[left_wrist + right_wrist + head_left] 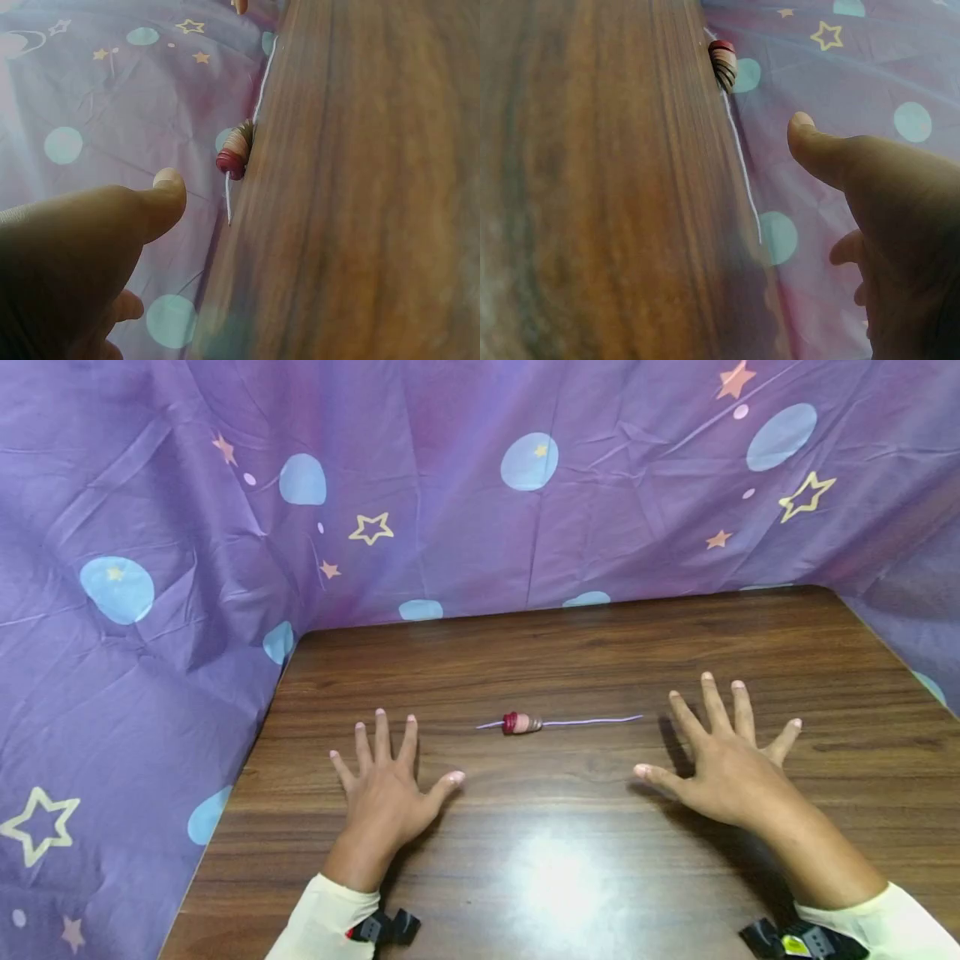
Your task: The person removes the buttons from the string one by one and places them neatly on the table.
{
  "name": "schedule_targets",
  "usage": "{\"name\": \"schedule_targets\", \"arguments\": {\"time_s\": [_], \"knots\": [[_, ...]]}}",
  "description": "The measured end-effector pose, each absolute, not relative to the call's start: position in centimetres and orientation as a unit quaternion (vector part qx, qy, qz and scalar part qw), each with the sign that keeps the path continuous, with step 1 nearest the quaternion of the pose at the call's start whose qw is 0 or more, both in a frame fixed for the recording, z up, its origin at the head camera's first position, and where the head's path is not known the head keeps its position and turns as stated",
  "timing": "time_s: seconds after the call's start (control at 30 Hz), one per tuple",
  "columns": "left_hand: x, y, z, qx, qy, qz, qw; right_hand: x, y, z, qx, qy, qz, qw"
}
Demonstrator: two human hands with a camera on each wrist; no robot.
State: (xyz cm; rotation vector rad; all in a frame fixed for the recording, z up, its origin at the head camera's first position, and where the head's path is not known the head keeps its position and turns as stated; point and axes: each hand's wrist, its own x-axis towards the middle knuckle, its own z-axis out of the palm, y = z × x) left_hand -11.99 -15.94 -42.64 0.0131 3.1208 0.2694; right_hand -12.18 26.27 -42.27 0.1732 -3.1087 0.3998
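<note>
A thin pale-purple string (592, 722) lies across the brown table, running left to right. Threaded on it is a short, tight row of ring-like beads (521, 723), dark red at the left, pink in the middle and brownish at the right. To the left of the string, my left hand (384, 797) is spread with fingers apart and holds nothing. My right hand (723, 772) is spread likewise beyond the string's right end, casting a shadow on the wood. In the left wrist view the red beads (231, 163) face the thumb; the right wrist view shows the brownish end nearer.
The wooden table (585, 652) has rounded far corners. A purple cloth (450, 527) with stars and blue dots hangs behind it and along its sides. Bright light glares off the tabletop between the forearms. Black straps with small devices (386, 928) sit at both wrists.
</note>
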Motion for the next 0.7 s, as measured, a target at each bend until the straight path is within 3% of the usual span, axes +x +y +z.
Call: {"name": "schedule_targets", "arguments": {"time_s": [0.7], "knots": [[-13.2,-14.9,-43.3,0.050,0.974,0.203,0.085,-12.5,24.1,-41.3,0.078,-0.977,0.187,-0.064]]}}
